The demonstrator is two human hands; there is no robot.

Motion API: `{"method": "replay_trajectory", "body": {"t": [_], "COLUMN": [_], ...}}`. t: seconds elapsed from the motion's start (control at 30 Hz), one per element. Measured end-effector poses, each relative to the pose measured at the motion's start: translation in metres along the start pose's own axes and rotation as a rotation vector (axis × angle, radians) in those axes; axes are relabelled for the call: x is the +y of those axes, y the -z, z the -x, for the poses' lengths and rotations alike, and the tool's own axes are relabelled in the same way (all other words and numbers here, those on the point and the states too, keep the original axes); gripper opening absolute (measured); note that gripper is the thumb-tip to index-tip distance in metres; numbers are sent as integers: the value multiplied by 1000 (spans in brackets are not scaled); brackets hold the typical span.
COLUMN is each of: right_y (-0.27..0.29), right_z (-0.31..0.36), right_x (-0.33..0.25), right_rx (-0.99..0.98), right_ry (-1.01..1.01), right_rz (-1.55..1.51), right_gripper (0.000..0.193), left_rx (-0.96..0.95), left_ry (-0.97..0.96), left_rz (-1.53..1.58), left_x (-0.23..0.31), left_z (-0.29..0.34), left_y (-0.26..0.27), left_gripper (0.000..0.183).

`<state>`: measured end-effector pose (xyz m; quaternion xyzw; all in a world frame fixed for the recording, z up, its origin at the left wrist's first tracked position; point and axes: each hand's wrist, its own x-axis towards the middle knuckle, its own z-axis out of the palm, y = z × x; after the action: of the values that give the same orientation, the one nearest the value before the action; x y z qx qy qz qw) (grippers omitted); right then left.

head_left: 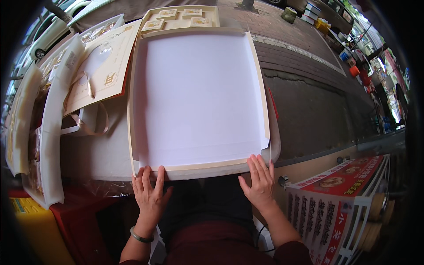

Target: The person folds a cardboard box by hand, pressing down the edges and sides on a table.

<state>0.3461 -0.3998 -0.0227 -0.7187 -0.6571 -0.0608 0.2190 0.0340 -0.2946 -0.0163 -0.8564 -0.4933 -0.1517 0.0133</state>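
A large shallow cardboard box tray, cream along its thin walls and white inside, lies on the table before me. Its near right corner shows a small white flap angled inward. My left hand reaches the near left corner, fingers extended and the thumb apart, fingertips on the near rim. At the near right corner my right hand has its fingertips on the same rim, fingers stretched out and the thumb away from them. A bangle circles my left wrist.
Behind the tray stands a smaller cream box with several small packets. To the left are a cream gift bag with ribbon handles and white plastic trays of wrapped goods. A red printed sign stands right of the table.
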Motion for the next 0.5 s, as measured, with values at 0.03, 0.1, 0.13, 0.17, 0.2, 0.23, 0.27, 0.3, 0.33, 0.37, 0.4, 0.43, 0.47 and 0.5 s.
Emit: {"method": "replay_trajectory", "body": {"t": [0.03,0.1,0.13,0.17,0.2,0.23,0.27,0.3,0.33,0.37,0.4,0.43,0.47,0.5], "right_y": [-1,-8,-12,-16,-21,-29,-32,-31,-30,-28,-28,-26,-25,-25], "right_z": [-2,-6,-7,-10,-12,-15,-16,-19,-22,-24,-20,-18,-14,-11], "right_x": [-10,-26,-38,-50,-62,-75,-80,-76,-72,-66,-57,-49,-40,-32], "right_rx": [3,7,-9,-26,-29,-33,-38,-36,-35,-35,3,22,32,42], "right_ry": [-4,-1,21,44,80,123,166,135,115,87,80,95,95,95], "right_rz": [16,-12,-71,-130,-124,-131,-136,-157,-193,-225,-216,-197,-185,-173], "right_gripper": [71,72,71,71,71,71,71,71,71,71,72,71,70,68], "left_rx": [4,-15,-21,-27,6,39,33,17,0,-19,2,10,11,11], "left_ry": [23,-33,-126,-218,-291,-355,-337,-308,-264,-227,-204,-164,-164,-163], "left_rz": [5,52,126,201,144,76,117,201,271,345,330,302,265,227], "left_x": [10,30,46,62,79,89,89,86,75,64,52,40,31,24], "left_z": [-2,-6,-7,-7,-8,-11,-13,-15,-16,-18,-20,-17,-17,-17], "left_y": [-1,-2,-8,-18,-29,-33,-32,-28,-17,-9,-4,-4,-4,-5], "left_gripper": [88,85,80,76,72,69,64,65,66,66,72,76,78,80]}}
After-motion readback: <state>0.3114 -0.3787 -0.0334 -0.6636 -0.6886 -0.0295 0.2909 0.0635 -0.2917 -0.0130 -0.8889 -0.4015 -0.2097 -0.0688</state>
